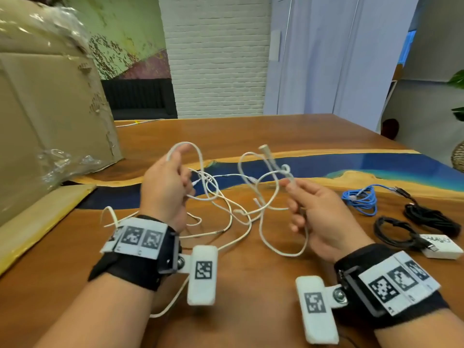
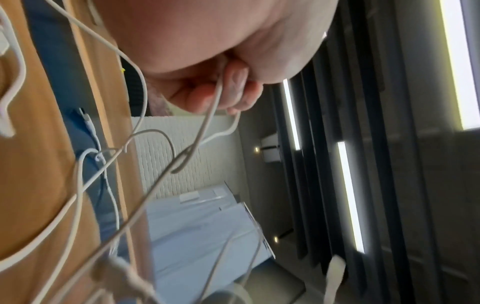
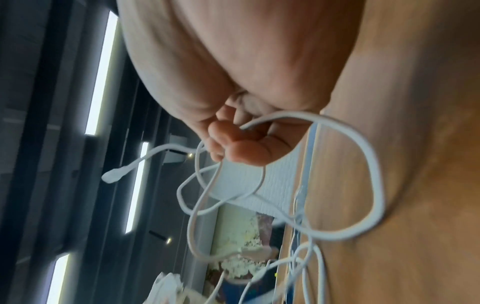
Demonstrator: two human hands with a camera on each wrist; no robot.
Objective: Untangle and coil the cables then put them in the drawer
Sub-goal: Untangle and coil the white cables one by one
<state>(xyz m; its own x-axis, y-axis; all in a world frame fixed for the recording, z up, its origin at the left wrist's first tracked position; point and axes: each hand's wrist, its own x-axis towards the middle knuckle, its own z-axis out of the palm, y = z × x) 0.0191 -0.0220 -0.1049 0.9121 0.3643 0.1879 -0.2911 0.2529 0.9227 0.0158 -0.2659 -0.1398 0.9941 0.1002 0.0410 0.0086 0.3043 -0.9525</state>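
Observation:
A tangle of white cables [image 1: 226, 197] hangs between my two hands above the wooden table [image 1: 251, 272]. My left hand [image 1: 165, 187] grips a loop of white cable [image 2: 207, 123], its fingers curled round the strands. My right hand [image 1: 319, 212] pinches another white strand [image 3: 285, 117] between thumb and fingers; a white plug end [image 1: 263, 147] sticks up just beyond it. Loose loops trail down onto the table between my wrists. The drawer is not in view.
A coiled blue cable [image 1: 361, 199], two black cable coils [image 1: 394, 229] and a white box [image 1: 442, 247] lie at the right of the table. A large cardboard box [image 1: 50, 121] with plastic wrap stands at the left. A blue resin strip [image 1: 326, 169] crosses the tabletop.

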